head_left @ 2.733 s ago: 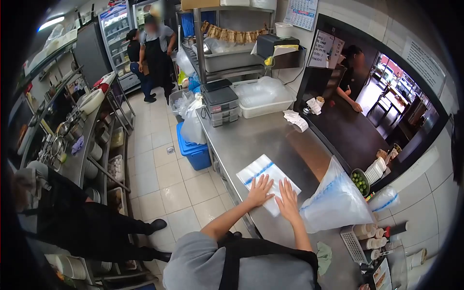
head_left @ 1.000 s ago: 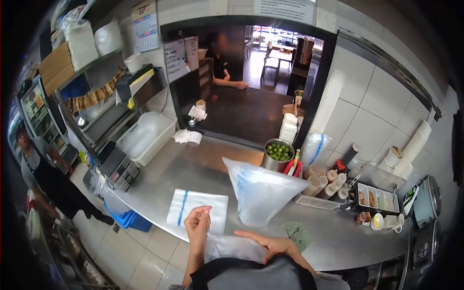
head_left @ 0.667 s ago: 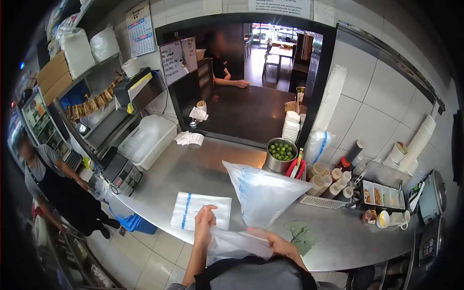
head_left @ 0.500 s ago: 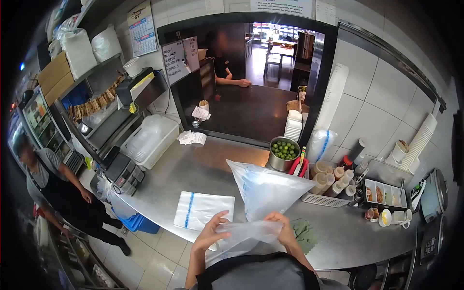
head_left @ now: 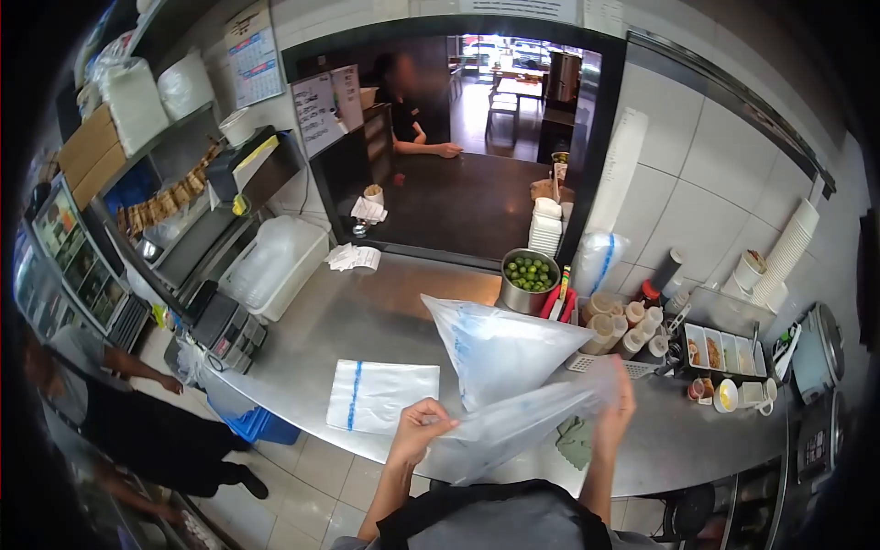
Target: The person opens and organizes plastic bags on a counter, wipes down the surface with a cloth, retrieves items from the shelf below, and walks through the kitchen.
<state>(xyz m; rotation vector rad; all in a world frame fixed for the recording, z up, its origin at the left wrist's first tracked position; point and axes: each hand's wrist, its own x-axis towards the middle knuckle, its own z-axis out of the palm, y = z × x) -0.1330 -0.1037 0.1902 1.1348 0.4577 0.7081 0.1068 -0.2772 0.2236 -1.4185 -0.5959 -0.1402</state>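
Left hand (head_left: 419, 433) pinches one edge of a translucent bag (head_left: 522, 429) in the head view; the right hand (head_left: 615, 412), upright at the bag's other end, is blurred, so its grip cannot be told. Between the hands, the bag seems stretched by their spread. Flat striped plastic (head_left: 390, 390) lies just beyond the left hand, apparently for easy reach; a bulkier bag (head_left: 500, 353) sits beyond both.

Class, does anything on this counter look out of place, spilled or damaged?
The green cloth lies crumpled on the counter, untidy compared with the flat plastic bags. No spill or damage shows.
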